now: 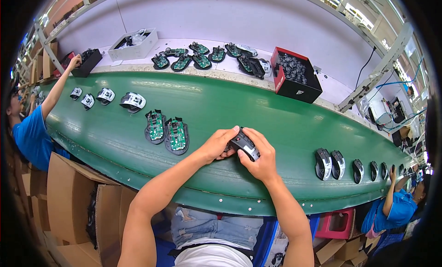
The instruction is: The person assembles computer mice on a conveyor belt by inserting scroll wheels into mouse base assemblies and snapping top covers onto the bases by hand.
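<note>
Over the green belt, both my hands are closed around one black and grey computer mouse. My left hand grips its left side, the fingertips partly hidden beneath it. My right hand wraps its right side, thumb near the lower end and fingers along the top edge. Left of my hands lie two open mouse bases with green circuit boards, one nearer me and the other just beyond it. Farther left on the belt sit several silver and black mouse top shells.
Assembled mice stand in a row at the right of the green belt. Along the back ledge are more circuit-board bases, a white box and a black-red box of small black parts. Co-workers in blue sit at both ends.
</note>
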`<action>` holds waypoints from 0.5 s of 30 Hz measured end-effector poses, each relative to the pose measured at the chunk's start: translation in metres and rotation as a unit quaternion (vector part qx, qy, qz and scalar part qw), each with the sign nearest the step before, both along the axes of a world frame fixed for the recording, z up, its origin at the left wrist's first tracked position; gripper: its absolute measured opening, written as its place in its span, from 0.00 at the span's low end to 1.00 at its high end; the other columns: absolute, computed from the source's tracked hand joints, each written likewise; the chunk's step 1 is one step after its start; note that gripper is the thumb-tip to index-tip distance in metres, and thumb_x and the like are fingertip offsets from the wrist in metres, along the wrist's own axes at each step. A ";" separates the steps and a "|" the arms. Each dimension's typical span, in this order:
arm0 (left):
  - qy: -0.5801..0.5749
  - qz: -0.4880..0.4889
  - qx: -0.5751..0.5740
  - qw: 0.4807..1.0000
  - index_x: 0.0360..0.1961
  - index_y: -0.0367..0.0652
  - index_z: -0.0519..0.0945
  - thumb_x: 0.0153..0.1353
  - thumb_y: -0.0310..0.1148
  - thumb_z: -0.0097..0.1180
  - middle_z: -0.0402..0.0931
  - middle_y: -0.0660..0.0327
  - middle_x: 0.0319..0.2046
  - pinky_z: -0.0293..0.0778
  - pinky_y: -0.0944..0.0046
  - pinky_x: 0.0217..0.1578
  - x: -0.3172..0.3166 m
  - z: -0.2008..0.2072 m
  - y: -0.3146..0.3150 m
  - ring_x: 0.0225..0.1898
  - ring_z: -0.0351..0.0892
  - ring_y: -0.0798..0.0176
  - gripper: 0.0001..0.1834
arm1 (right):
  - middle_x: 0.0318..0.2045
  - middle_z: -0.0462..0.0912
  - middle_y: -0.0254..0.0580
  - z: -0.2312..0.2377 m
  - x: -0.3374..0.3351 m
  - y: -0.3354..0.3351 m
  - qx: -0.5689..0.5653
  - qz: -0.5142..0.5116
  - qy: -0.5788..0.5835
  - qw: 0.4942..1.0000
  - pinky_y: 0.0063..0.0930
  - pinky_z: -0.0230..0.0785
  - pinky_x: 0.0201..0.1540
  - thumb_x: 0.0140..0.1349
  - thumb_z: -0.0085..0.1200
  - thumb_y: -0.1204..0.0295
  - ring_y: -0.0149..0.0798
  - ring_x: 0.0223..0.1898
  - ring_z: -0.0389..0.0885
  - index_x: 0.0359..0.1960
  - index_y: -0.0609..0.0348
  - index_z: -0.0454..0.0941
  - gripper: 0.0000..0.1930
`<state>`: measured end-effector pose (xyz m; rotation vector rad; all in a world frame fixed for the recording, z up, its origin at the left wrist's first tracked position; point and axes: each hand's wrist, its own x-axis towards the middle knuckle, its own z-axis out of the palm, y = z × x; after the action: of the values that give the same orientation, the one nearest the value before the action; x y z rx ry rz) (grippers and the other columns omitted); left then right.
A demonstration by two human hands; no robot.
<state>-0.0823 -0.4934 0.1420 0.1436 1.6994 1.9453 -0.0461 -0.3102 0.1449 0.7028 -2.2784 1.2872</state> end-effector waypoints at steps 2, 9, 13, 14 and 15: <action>0.006 -0.001 0.001 1.000 0.29 0.43 0.76 0.73 0.59 0.39 0.68 0.67 0.14 0.53 0.73 0.08 -0.001 -0.003 0.001 0.10 0.61 0.76 0.30 | 0.55 0.79 0.54 0.000 0.000 0.002 0.004 -0.001 0.006 1.000 0.39 0.74 0.57 0.50 0.65 0.70 0.53 0.54 0.81 0.56 0.63 0.77 0.28; 0.015 0.109 0.029 0.994 0.33 0.41 0.74 0.74 0.54 0.39 0.68 0.64 0.16 0.52 0.71 0.11 -0.017 -0.011 -0.017 0.14 0.63 0.72 0.26 | 0.50 0.82 0.53 0.001 -0.015 0.043 0.137 -0.216 -0.042 0.966 0.40 0.73 0.56 0.51 0.65 0.66 0.54 0.50 0.82 0.51 0.62 0.79 0.25; -0.066 0.087 0.128 0.986 0.40 0.44 0.73 0.73 0.53 0.39 0.73 0.63 0.24 0.53 0.72 0.11 -0.019 -0.003 -0.027 0.18 0.68 0.71 0.22 | 0.53 0.79 0.52 0.008 -0.006 0.090 0.260 -0.326 -0.142 0.898 0.44 0.66 0.63 0.50 0.66 0.63 0.55 0.57 0.75 0.49 0.60 0.81 0.25; -0.048 0.067 0.127 0.989 0.43 0.43 0.73 0.73 0.55 0.36 0.74 0.61 0.25 0.53 0.73 0.10 -0.017 -0.001 -0.026 0.17 0.69 0.71 0.25 | 0.55 0.78 0.51 0.011 0.001 0.091 0.246 -0.352 -0.165 0.888 0.46 0.65 0.63 0.50 0.67 0.62 0.55 0.58 0.73 0.49 0.61 0.81 0.25; -0.039 0.055 0.130 0.989 0.44 0.43 0.72 0.74 0.56 0.35 0.75 0.61 0.26 0.53 0.73 0.10 -0.016 0.001 -0.024 0.16 0.69 0.71 0.26 | 0.58 0.75 0.51 0.016 0.007 0.080 0.255 -0.391 -0.144 0.873 0.49 0.65 0.62 0.51 0.66 0.64 0.55 0.60 0.70 0.49 0.61 0.81 0.23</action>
<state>-0.0982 -0.5172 0.1426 0.0678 1.4264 2.2191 -0.0391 -0.2306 0.1610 -0.3147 -2.7182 0.4166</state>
